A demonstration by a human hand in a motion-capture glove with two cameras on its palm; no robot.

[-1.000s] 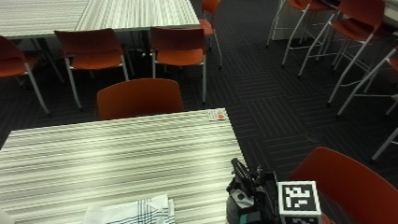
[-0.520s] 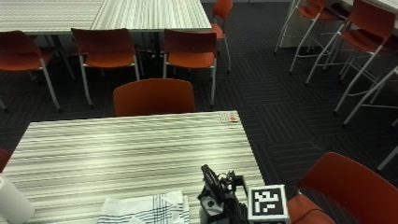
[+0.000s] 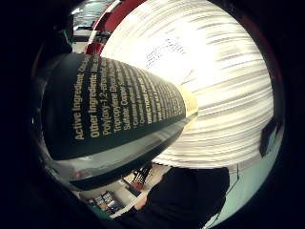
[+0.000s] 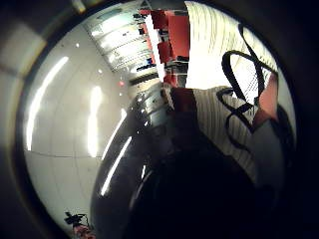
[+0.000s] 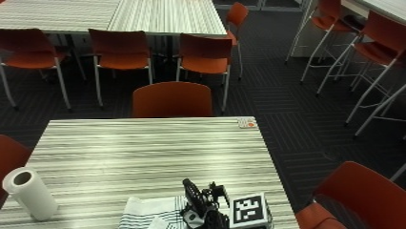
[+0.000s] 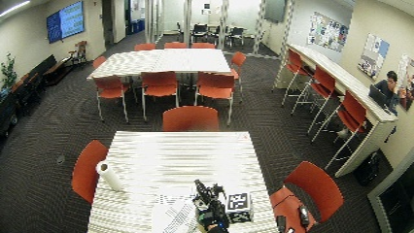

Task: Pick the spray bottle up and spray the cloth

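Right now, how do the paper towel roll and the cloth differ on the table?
The paper towel roll stands upright near the table's left edge; the cloth lies flat at the near edge. The roll is plain white; the cloth is white with dark stripes. The roll stands apart from the gloved right hand; the cloth lies right beside it. Both rest on the same striped table.

Red chairs (image 5: 172, 98), dark carpet (image 5: 289, 124)
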